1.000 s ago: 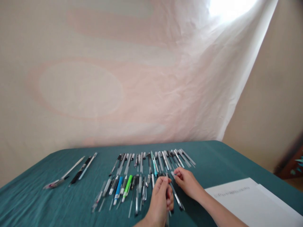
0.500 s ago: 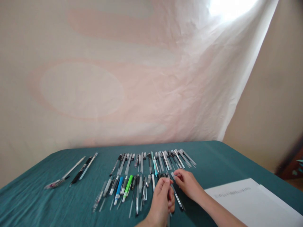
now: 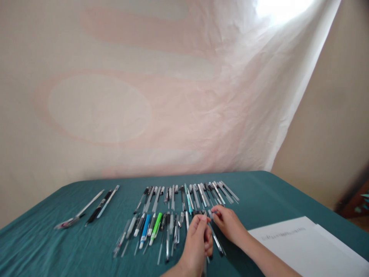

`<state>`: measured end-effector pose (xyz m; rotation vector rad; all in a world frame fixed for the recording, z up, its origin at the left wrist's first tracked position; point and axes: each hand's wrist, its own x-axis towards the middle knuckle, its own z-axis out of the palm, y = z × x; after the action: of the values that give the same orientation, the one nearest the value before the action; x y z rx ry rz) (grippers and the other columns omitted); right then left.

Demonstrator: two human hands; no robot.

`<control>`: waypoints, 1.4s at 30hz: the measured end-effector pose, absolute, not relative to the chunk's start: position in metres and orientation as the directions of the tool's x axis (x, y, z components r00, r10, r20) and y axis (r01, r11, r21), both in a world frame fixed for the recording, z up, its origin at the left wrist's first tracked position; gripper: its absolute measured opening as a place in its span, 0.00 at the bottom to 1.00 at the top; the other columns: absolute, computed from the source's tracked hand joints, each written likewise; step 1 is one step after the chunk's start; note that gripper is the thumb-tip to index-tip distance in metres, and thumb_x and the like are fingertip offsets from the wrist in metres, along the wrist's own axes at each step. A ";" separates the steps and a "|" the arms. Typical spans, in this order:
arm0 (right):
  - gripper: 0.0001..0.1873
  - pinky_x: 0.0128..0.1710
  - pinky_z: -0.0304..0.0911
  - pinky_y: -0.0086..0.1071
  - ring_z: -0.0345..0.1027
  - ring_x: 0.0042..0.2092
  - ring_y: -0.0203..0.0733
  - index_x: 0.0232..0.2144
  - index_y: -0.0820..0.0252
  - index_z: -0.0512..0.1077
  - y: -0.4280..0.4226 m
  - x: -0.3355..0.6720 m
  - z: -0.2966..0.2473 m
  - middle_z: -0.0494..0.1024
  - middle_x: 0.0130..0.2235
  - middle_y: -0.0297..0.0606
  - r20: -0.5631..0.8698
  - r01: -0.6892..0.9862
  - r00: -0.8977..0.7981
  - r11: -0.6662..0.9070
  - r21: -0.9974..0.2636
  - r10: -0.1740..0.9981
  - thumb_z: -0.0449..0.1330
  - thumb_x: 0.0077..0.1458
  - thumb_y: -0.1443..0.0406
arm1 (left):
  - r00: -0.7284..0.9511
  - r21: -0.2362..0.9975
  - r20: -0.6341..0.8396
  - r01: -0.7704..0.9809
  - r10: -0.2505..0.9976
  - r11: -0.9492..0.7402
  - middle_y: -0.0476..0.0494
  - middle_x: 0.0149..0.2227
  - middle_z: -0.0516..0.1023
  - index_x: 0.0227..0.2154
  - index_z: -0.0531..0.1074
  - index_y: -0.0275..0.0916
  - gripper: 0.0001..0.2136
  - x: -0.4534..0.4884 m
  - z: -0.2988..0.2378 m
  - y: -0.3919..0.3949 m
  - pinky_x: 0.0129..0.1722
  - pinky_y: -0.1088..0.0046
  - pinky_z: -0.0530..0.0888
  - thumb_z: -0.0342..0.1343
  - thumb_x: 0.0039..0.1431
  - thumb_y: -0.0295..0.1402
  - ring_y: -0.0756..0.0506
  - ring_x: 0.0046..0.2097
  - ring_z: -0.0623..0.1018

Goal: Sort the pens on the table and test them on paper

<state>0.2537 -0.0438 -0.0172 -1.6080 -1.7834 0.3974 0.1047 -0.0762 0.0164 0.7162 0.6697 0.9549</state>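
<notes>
My left hand [image 3: 198, 238] is closed in front of the near row of pens. It appears to hold a slim pen; a clear end [image 3: 205, 267] shows below the fist, while the rest is hidden by the fingers. Just right of it, my right hand [image 3: 227, 221] has thumb and fingertips drawn together. What lies between those fingertips is too small to make out. A clear pen with a black end [image 3: 217, 242] lies beneath and between the hands. Left of my left hand lie a green pen [image 3: 156, 229] and a blue pen [image 3: 145, 231].
Behind the hands runs a second row of clear, white and black pens [image 3: 173, 198]. Apart at the left lie a black pen [image 3: 98, 207], a whitish pen [image 3: 108, 202] and another long pen [image 3: 90, 202]. White paper sheets [image 3: 311, 250] cover the right front of the green cloth [image 3: 34, 238].
Both hands stay in nearly the same place and pose. The pens have not visibly moved; the view has shifted very slightly.
</notes>
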 end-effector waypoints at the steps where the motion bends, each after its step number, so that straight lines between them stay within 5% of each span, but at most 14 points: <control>1: 0.10 0.27 0.57 0.29 0.66 0.24 0.40 0.31 0.60 0.70 -0.044 0.254 -0.018 0.73 0.21 0.34 0.288 0.747 0.013 0.182 -0.639 0.958 0.50 0.49 0.64 | 0.419 0.784 -0.184 -0.483 0.889 0.390 0.59 0.17 0.58 0.29 0.59 0.40 0.18 0.104 0.016 -0.076 0.14 0.81 0.42 0.55 0.46 0.48 0.60 0.14 0.51; 8: 0.11 0.24 0.56 0.28 0.64 0.24 0.39 0.34 0.58 0.67 -0.052 0.250 -0.002 0.70 0.22 0.33 0.285 0.696 0.075 0.154 -0.701 0.956 0.47 0.53 0.63 | 0.385 0.778 -0.117 -0.538 0.915 0.326 0.57 0.18 0.57 0.32 0.63 0.37 0.17 0.098 0.019 -0.068 0.15 0.81 0.44 0.48 0.52 0.48 0.59 0.16 0.52; 16: 0.18 0.20 0.56 0.26 0.60 0.21 0.34 0.24 0.59 0.65 -0.070 0.220 0.024 0.66 0.21 0.31 0.150 0.324 0.011 0.139 -0.936 0.989 0.47 0.55 0.53 | 0.413 0.790 -0.104 -0.518 0.905 0.328 0.56 0.19 0.59 0.31 0.62 0.37 0.19 0.096 0.021 -0.064 0.15 0.82 0.46 0.51 0.49 0.49 0.58 0.17 0.55; 21: 0.23 0.15 0.52 0.23 0.61 0.21 0.33 0.25 0.61 0.66 -0.078 0.208 0.026 0.68 0.23 0.34 0.031 0.175 -0.095 0.047 -0.983 0.995 0.45 0.54 0.49 | 0.337 0.703 -0.005 -0.669 0.942 0.243 0.54 0.22 0.62 0.32 0.63 0.37 0.15 0.089 0.035 -0.052 0.20 0.81 0.60 0.52 0.52 0.44 0.56 0.21 0.62; 32: 0.22 0.13 0.46 0.20 0.58 0.18 0.27 0.27 0.64 0.67 -0.089 0.193 0.025 0.70 0.23 0.33 -0.070 0.139 -0.226 -0.039 -0.989 0.972 0.50 0.51 0.49 | 0.125 0.645 0.016 -0.759 0.992 0.085 0.51 0.25 0.67 0.32 0.65 0.37 0.09 0.069 0.058 -0.031 0.28 0.78 0.66 0.54 0.52 0.37 0.54 0.26 0.68; 42: 0.21 0.14 0.47 0.21 0.56 0.18 0.28 0.27 0.62 0.65 -0.075 0.212 0.027 0.65 0.22 0.29 -0.021 0.146 -0.080 -0.009 -0.989 0.997 0.50 0.51 0.50 | 0.321 0.760 0.049 -0.626 0.946 0.173 0.38 0.39 0.74 0.38 0.67 0.34 0.12 0.075 0.042 -0.041 0.47 0.64 0.66 0.54 0.53 0.35 0.45 0.42 0.74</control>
<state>0.2118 -0.0754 0.0267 -1.2882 -1.3707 1.2075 0.0752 -0.0405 0.0417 0.7786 0.4971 1.1819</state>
